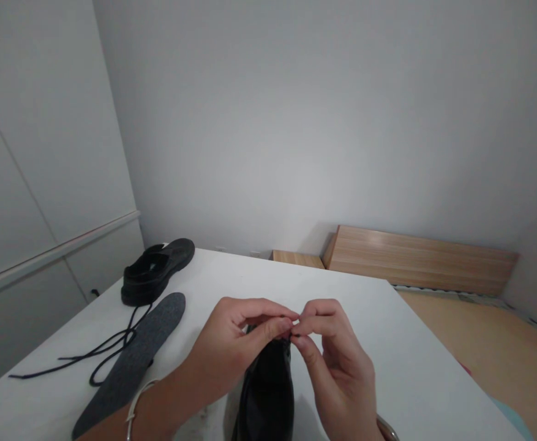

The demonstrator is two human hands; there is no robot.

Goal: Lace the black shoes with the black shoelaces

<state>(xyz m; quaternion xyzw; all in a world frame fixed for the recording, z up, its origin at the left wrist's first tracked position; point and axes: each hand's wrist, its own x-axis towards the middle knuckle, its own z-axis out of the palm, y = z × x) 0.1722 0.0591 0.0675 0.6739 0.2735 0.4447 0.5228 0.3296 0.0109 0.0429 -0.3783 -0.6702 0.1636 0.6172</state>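
A black shoe (268, 392) stands on the white table (387, 343) right in front of me, partly hidden by my hands. My left hand (236, 349) and my right hand (337, 361) meet above its opening, fingertips pinched together on something small and dark at the shoe's top, too small to name. A second black shoe (158, 269) lies at the table's far left. A grey insole (135, 355) lies flat between the two shoes. A loose black shoelace (98, 352) trails across the table beside the insole.
White cabinet doors (29, 184) run along the left, a plain wall behind. Beyond the table's far edge stands a wooden headboard (415, 257) with a bed surface (493, 343) at the right.
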